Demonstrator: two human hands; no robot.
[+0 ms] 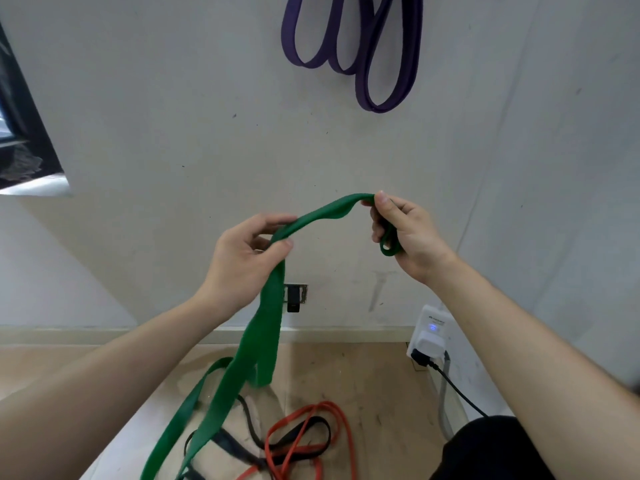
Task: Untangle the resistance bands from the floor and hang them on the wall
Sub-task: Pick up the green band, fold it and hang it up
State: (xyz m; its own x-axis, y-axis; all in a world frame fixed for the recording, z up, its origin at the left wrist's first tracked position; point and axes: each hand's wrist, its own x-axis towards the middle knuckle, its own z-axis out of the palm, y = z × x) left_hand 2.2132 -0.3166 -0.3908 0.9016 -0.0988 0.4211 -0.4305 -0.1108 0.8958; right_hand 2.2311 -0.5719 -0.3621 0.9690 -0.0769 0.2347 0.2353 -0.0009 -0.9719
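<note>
A wide green resistance band [266, 320] is held up in front of the wall by both hands. My left hand [242, 258] pinches it between thumb and fingers at centre. My right hand [405, 233] grips its end to the right, a small green loop poking out below the fingers. From the left hand the green band hangs down to the floor. A red band [343, 420] and a black band [304, 431] lie tangled together on the floor below. A purple band [360, 46] hangs in loops high on the wall.
A white power adapter [429, 341] with a black cable [457, 389] sits low on the wall at the right. A small black wall fitting [294, 297] is just above the skirting board. A dark window edge [20, 133] is at the left.
</note>
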